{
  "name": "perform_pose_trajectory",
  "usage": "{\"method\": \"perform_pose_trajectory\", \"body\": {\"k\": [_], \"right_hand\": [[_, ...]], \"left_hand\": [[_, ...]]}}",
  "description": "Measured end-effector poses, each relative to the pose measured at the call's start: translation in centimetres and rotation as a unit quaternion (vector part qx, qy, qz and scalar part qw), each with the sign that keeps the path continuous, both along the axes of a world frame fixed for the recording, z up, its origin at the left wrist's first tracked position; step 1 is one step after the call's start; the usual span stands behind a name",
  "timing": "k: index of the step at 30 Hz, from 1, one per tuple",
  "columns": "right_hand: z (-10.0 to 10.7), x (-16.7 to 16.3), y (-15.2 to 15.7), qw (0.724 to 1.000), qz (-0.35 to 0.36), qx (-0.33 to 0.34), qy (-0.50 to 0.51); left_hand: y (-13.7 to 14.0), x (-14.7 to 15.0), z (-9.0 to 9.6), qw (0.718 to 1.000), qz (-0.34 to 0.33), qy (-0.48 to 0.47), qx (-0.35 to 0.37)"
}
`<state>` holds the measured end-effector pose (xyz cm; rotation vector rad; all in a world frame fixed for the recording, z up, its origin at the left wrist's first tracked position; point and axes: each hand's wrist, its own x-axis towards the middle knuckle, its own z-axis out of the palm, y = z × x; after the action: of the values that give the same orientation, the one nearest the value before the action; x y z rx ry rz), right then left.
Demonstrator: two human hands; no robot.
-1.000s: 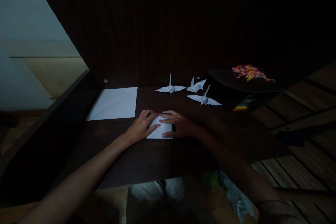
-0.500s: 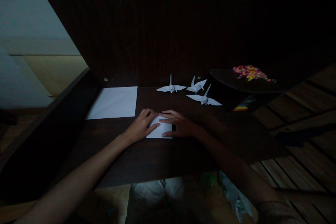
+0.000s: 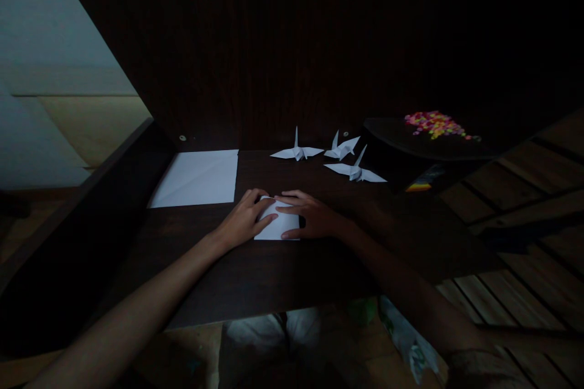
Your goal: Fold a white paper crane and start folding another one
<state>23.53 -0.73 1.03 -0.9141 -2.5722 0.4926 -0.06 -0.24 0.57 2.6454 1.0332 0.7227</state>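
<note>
A small white square of paper (image 3: 270, 231), apparently folded, lies flat on the dark wooden desk (image 3: 255, 282) in front of me. My left hand (image 3: 243, 219) rests over its left side, thumb stretched across the sheet and fingertips at the far edge. From the other side, my right hand (image 3: 316, 217) lies on the right part with its fingers spread. Both hands press on the paper, their fingertips close together near its top edge. The far edge is partly hidden under the fingers.
A larger white sheet (image 3: 196, 178) with a diagonal crease lies at the back left. Three folded paper cranes, including one crane (image 3: 356, 172) nearest me, stand behind my hands. Small colourful pieces (image 3: 435, 125) are heaped on a dark corner shelf (image 3: 387, 132) at right.
Almost nothing differs: both hands and the small paper keep their place, and the view has shifted very slightly.
</note>
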Motion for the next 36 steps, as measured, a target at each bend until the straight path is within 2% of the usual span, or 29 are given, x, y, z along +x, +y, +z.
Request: {"method": "perform_pose_trajectory", "body": {"k": [7, 15, 24, 29, 36], "right_hand": [[-0.2, 0.1, 0.0, 1.000, 0.000, 0.006, -0.007], [-0.2, 0.7, 0.5, 1.000, -0.016, -0.011, -0.006], [-0.3, 1.1, 1.4, 0.988, -0.152, 0.023, -0.028], [-0.5, 0.4, 1.4, 0.972, -0.235, 0.023, 0.012], [-1.1, -0.1, 1.5, 0.959, -0.277, 0.022, 0.060]], "left_hand": [[0.1, -0.1, -0.1, 1.000, -0.014, -0.005, 0.001], [0.0, -0.1, -0.2, 1.000, 0.011, -0.011, -0.001], [-0.1, 0.2, -0.2, 0.999, 0.022, -0.037, -0.014], [-0.3, 0.4, -0.1, 0.999, 0.031, -0.035, -0.027], [-0.5, 0.7, 0.1, 0.996, 0.057, -0.049, -0.050]]}}
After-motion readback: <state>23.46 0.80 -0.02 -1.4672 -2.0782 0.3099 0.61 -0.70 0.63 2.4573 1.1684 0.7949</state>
